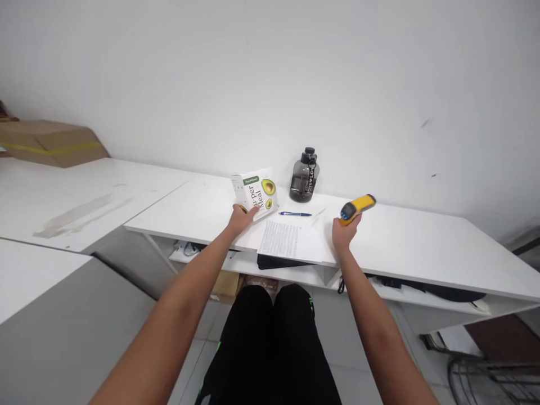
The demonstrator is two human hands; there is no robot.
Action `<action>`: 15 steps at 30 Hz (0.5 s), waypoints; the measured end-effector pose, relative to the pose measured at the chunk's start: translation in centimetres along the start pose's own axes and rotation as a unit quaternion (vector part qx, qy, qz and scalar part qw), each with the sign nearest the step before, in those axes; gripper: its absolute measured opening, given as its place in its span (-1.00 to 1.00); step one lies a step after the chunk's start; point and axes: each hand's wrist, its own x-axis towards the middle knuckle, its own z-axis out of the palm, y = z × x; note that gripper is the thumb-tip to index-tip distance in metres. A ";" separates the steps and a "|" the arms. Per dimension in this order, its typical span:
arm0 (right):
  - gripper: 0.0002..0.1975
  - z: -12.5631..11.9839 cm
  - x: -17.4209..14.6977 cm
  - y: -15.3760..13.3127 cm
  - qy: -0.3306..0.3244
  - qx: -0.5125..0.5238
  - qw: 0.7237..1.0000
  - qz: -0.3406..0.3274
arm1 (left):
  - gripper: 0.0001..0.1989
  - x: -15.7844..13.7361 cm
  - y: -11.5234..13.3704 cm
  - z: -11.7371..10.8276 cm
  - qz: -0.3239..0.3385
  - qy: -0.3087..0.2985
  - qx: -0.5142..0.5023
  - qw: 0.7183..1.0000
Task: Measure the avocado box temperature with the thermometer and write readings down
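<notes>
My left hand [242,218] grips the lower edge of a white box [256,194] printed with avocados and the word "Meal", tilted above the desk. In my right hand [343,233] is a yellow and dark handheld device [358,208], shaped like an infrared thermometer or scanner, its handle wrapped by my fingers. Between the hands, a printed sheet of paper [289,242] lies at the desk's front edge. Just behind it rests a blue pen [295,214].
A dark translucent water bottle [304,177] stands by the wall. The white desk [422,242] has a shelf below with cables and dark items. A cardboard box [50,143] sits at the far left. A wire rack [485,377] is at lower right.
</notes>
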 end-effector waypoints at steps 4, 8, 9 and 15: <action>-0.35 -5.2 -5.1 -4.0 -0.207 0.074 0.972 -0.080 | -0.61 -2.1 2.3 -3.4 0.022 0.009 -0.112 0.993; -0.66 -11.6 -11.5 -7.3 -0.386 0.084 0.918 -0.032 | -0.48 -9.5 3.5 -7.5 0.059 -0.014 -0.089 0.994; -0.66 -13.0 -12.8 -8.0 -0.407 0.084 0.909 -0.020 | -0.44 -12.0 3.5 -8.3 0.069 -0.037 -0.096 0.992; -0.67 -18.3 -17.0 -10.5 -0.514 0.087 0.852 0.039 | -0.31 -24.3 1.3 -10.4 0.063 -0.095 -0.092 0.989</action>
